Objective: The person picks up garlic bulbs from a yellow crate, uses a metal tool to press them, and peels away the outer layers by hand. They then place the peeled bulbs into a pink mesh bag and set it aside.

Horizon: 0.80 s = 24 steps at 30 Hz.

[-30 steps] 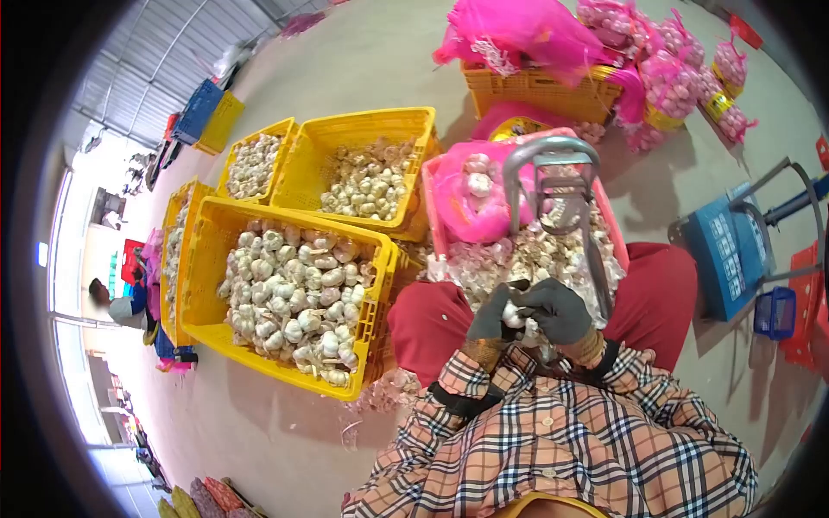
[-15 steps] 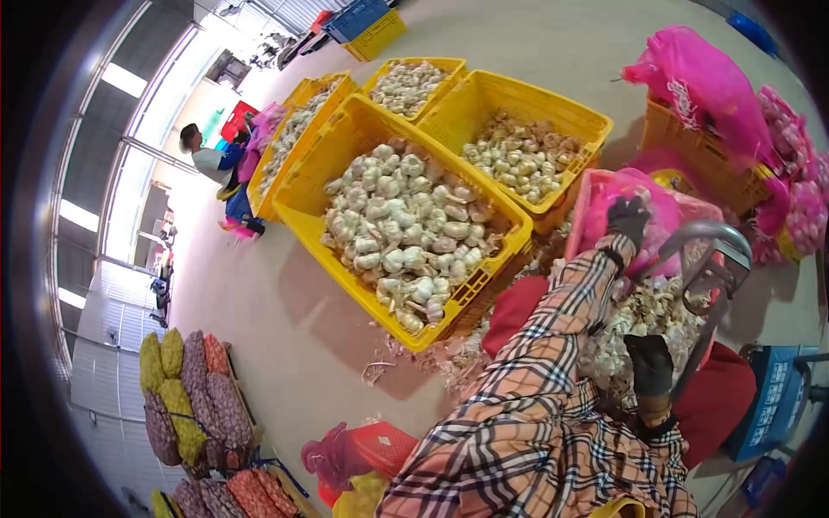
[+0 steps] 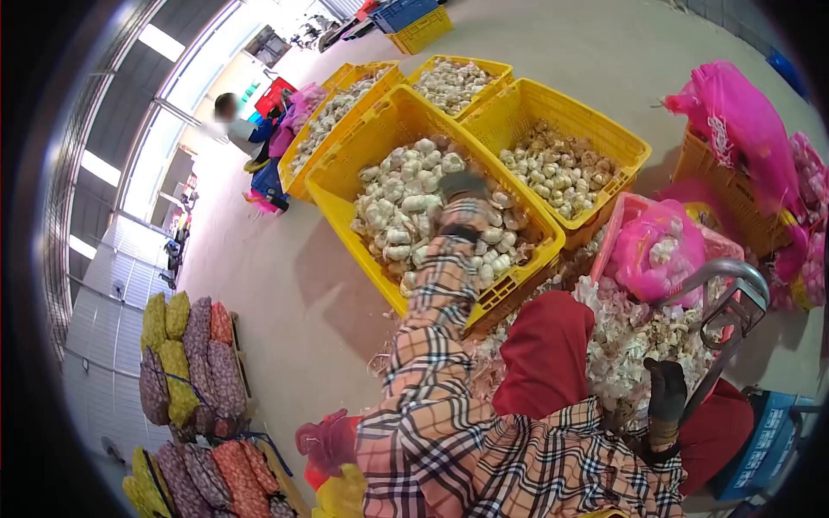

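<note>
My left hand, in a dark glove and blurred by motion, reaches down onto white garlic bulbs in a large yellow crate. Its fingers are smeared. My right hand, also in a dark glove, is closed low at the right, beside the grey metal bar of a stand with a curved tube on top. Whatever its fingers hold is hidden. Garlic skins and stalk scraps lie heaped around it. A pink net bag with garlic in it rests in a pink crate behind the scraps.
More yellow crates of garlic, one with browner bulbs, stand beyond. A pink sack tops a crate at the right. A blue crate stands beside my right leg. Filled net sacks are stacked at the left; a person bends near the far crates.
My left hand has left the pink net bag and swung left into the garlic crate. My right hand stays near the metal bar. The view has shifted slightly.
</note>
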{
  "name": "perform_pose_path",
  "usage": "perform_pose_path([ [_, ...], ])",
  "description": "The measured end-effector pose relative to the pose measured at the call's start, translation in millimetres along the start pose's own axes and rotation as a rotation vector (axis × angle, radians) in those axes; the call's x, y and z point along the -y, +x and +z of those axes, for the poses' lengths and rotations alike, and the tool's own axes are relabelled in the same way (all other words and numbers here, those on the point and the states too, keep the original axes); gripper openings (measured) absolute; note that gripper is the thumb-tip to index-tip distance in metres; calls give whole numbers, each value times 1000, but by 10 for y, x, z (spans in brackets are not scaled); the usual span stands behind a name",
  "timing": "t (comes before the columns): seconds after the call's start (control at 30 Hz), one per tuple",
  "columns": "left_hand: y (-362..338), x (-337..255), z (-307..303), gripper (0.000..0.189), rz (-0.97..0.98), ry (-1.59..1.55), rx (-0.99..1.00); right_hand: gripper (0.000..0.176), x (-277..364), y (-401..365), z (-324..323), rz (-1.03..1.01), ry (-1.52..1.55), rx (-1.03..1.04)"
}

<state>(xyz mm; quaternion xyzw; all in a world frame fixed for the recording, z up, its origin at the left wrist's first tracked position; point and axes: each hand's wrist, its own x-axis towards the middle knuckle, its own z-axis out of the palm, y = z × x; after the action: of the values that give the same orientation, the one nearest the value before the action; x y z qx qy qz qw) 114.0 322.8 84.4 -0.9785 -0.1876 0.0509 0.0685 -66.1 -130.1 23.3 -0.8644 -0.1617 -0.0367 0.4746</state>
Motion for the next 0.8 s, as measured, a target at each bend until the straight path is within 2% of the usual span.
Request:
perform_pose_path([
  [0.13, -179, 348, 158, 35, -79, 25, 66, 18, 196, 24, 16, -7, -11, -68],
  [0.23, -309, 603, 427, 36, -129, 50, 131, 16, 191, -74, 13, 11, -38, -10],
  [0.33, -353, 752, 617, 36, -172, 61, 179, 15, 212, -127, -30, -111, -86, -29],
  [0.43, -236, 970, 952, 36, -179, 78, 227, 13, 350, -256, -150, -57, -105, -43],
  [0.5, -368, 900, 666, 40, -95, -14, -114, 13, 363, -342, -261, -94, -212, -83],
  [0.53, -458, 727, 569, 40, -61, -17, -108, 13, 384, -383, -332, -101, -210, -144],
  [0.57, -537, 530, 457, 40, -34, -293, -87, 15, 247, -453, -425, -164, -285, -195],
  [0.63, -737, 174, 219, 40, 13, -842, -13, 19, 161, -461, -560, -159, -158, -442],
  [0.7, -1035, -137, 29, 40, 38, -1389, 104, 23, 482, -268, -627, -208, -642, -725],
  [0.77, -1357, -465, -52, 41, 35, -1932, 286, 26, 291, -120, -574, -26, -471, -775],
  [0.8, -1497, -637, -54, 41, 12, -2203, 403, 26, -230, -275, -427, 271, -113, -589],
])
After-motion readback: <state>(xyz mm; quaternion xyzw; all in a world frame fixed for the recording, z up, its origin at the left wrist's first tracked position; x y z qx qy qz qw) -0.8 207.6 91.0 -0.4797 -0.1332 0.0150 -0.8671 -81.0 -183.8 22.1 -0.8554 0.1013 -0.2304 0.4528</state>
